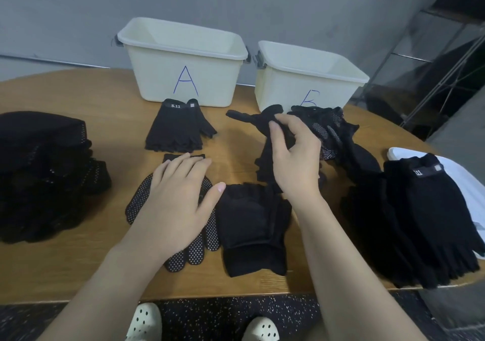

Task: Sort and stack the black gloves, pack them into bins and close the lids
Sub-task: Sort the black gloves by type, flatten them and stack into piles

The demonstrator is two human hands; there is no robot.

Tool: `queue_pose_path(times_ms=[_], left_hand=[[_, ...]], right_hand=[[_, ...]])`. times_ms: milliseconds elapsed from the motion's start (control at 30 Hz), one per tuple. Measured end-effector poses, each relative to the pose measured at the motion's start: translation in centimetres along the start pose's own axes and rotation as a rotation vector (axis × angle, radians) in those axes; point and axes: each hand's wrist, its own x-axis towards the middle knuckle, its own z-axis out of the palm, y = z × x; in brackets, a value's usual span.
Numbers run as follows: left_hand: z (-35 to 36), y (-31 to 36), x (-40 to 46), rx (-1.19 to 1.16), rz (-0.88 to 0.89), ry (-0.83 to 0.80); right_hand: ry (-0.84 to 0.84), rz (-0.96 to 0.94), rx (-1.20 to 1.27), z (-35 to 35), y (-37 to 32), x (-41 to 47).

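My left hand (175, 199) lies flat, fingers straight, on a black glove with white dots (193, 252) near the table's front. My right hand (292, 154) pinches a plain black glove (265, 130) and lifts it off the loose heap in front of bin B (309, 78). A fingerless glove marked 5.11 (178, 128) lies in front of bin A (183, 59). Both cream bins stand open at the back, without lids. A folded black glove (252, 225) lies between my hands.
A tall pile of dotted black gloves (44, 172) fills the left side of the wooden table (78, 269). Another black glove pile (420, 217) sits at the right edge, partly over a white lid (456, 180). My feet in white clogs show below.
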Motion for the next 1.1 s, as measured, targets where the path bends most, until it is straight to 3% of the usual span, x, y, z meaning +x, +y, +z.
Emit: queue_pose_path(times_ms=[100, 333, 433, 600, 833, 1000, 1100], left_hand=[[-0.5, 0.6, 0.0, -0.136, -0.051, 0.043], [-1.2, 1.1, 1.0, -0.692, -0.307, 0.158], [-1.4, 0.5, 1.3, -0.856, -0.289, 0.183], [-2.2, 0.0, 1.4, -1.133, -0.285, 0.222], [-2.2, 0.2, 1.2, -1.204, -0.346, 0.255], [-2.4, -0.4, 1.1, -1.211, -0.437, 0.312], [-2.7, -1.0, 1.0, -1.202, -0.469, 0.317]], right_hand=[[-0.037, -0.039, 0.083, 0.5, -0.7, 0.0], [-0.198, -0.056, 0.360, 1.9, -2.9, -0.3], [-0.355, 0.006, 0.480, 2.3, -3.5, -0.9], [-0.557, 0.039, 0.473, 3.0, -3.7, -2.0], [-0.644, 0.015, 0.445, 4.4, -4.6, -3.3], [-0.481, 0.097, 0.362, 3.4, -4.0, -2.2], [-0.553, 0.094, 0.126, 2.8, -2.3, -1.5]])
